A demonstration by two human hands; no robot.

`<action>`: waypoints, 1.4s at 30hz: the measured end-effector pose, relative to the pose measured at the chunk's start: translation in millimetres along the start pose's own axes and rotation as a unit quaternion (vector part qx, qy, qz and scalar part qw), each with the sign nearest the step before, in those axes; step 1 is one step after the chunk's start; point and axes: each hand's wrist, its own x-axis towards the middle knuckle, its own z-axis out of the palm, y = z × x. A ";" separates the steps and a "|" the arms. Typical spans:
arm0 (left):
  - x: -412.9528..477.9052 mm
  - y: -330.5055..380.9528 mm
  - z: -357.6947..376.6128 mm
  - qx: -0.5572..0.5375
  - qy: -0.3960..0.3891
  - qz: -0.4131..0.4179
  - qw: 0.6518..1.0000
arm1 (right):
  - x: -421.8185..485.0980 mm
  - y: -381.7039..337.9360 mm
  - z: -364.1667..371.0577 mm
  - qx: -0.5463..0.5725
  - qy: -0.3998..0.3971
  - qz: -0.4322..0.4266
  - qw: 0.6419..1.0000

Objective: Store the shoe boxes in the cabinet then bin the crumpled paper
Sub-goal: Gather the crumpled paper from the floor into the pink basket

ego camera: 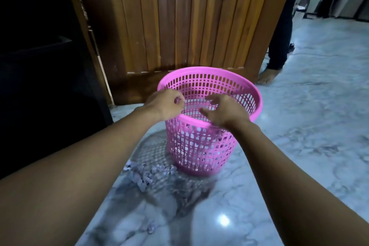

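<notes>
Head view: left hand (165,106) and right hand (225,112) hover above pink basket (201,146).

I see a glossy grey-and-white marble floor (299,126). A pink mesh bin (201,146) stands upright on it, just before a wooden door (179,16), and throws a netted shadow to its left. Pale blurred bits (145,175) lie beside the bin's base; I cannot tell whether they are paper. A smaller scrap (150,227) lies nearer me. A bare foot (268,77) rests at the door's right edge.
</notes>
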 end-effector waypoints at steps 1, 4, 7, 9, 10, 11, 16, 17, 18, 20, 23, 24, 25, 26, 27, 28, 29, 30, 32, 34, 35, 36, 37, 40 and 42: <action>-12.1 -2.0 -2.0 0.016 0.019 0.015 1.000 | -8.5 -3.5 5.6 -0.006 0.020 -0.009 1.000; -51.5 -8.8 0.0 0.047 0.086 0.071 0.993 | -46.6 -12.9 30.5 -0.017 0.133 -0.055 0.989; -92.2 -24.2 13.8 -0.009 0.104 0.056 0.993 | -92.8 -17.0 68.4 -0.018 0.299 -0.120 0.946; -118.2 -41.4 32.7 -0.057 0.085 0.018 0.995 | -122.6 -13.4 102.3 -0.035 0.337 -0.141 0.930; -131.2 -53.1 45.7 -0.078 0.069 0.000 0.995 | -137.6 -9.8 120.9 -0.036 0.320 -0.150 0.935; -145.1 -63.0 58.5 -0.092 0.047 -0.021 0.994 | -153.0 -6.5 139.0 -0.026 0.289 -0.152 0.945; -202.5 -111.3 127.1 -0.083 -0.131 -0.145 0.977 | -224.9 21.5 214.0 -0.002 0.083 -0.087 0.993; -212.6 -118.3 139.9 -0.077 -0.163 -0.165 0.970 | -236.6 26.5 223.1 -0.006 0.033 -0.074 0.997; -221.6 -125.9 152.7 -0.066 -0.184 -0.181 0.964 | -246.6 31.0 229.9 -0.010 -0.019 -0.059 0.998; -238.5 -137.1 174.1 -0.046 -0.200 -0.201 0.958 | -262.9 40.3 238.1 -0.016 -0.096 -0.033 0.995; -255.2 -146.8 194.3 -0.017 -0.199 -0.183 0.963 | -278.9 50.1 241.3 -0.032 -0.164 -0.002 0.986; -258.8 -148.3 198.1 0.003 -0.190 -0.163 0.968 | -282.2 53.2 242.6 -0.037 -0.185 0.006 0.982; -261.3 -147.9 199.7 0.023 -0.178 -0.142 0.974 | -285.0 56.7 244.8 -0.041 -0.203 0.012 0.978; -262.7 -147.7 201.5 0.035 -0.161 -0.124 0.978 | -287.7 59.8 247.1 -0.047 -0.217 0.015 0.975; -263.6 -146.5 202.8 0.045 -0.149 -0.113 0.981 | -289.7 63.0 249.5 -0.052 -0.226 0.014 0.973; -263.7 -146.4 204.6 0.057 -0.141 -0.107 0.983 | -291.3 65.7 252.2 -0.057 -0.235 0.012 0.970; -264.3 -145.4 206.1 0.073 -0.131 -0.103 0.983 | -292.7 67.8 254.3 -0.059 -0.240 0.009 0.969; -264.8 -145.4 208.3 0.086 -0.117 -0.098 0.984 | -293.7 70.0 256.5 -0.058 -0.242 0.005 0.969; -265.9 -143.0 210.6 0.108 -0.081 -0.078 0.988 | -294.1 74.6 261.0 -0.052 -0.238 -0.005 0.970; -266.1 -138.7 212.6 0.126 -0.055 -0.058 0.989 | -290.8 78.1 264.8 -0.038 -0.235 -0.013 0.971; -265.0 -136.6 213.4 0.130 -0.051 -0.060 0.988 | -287.4 79.4 265.6 -0.026 -0.230 -0.013 0.973; -263.7 -135.9 214.9 0.135 -0.051 -0.063 0.988 | -282.9 80.6 266.1 -0.015 -0.224 -0.010 0.975; -262.7 -135.5 217.5 0.147 -0.054 -0.058 0.986 | -276.7 81.4 265.9 -0.006 -0.216 -0.005 0.976; -258.8 -138.3 225.1 0.205 -0.058 -0.032 0.977 | -250.3 84.5 265.5 0.007 -0.182 0.011 0.983; -252.0 -143.9 228.6 0.220 -0.039 -0.020 0.975 | -228.8 83.4 263.5 0.020 -0.144 0.029 0.989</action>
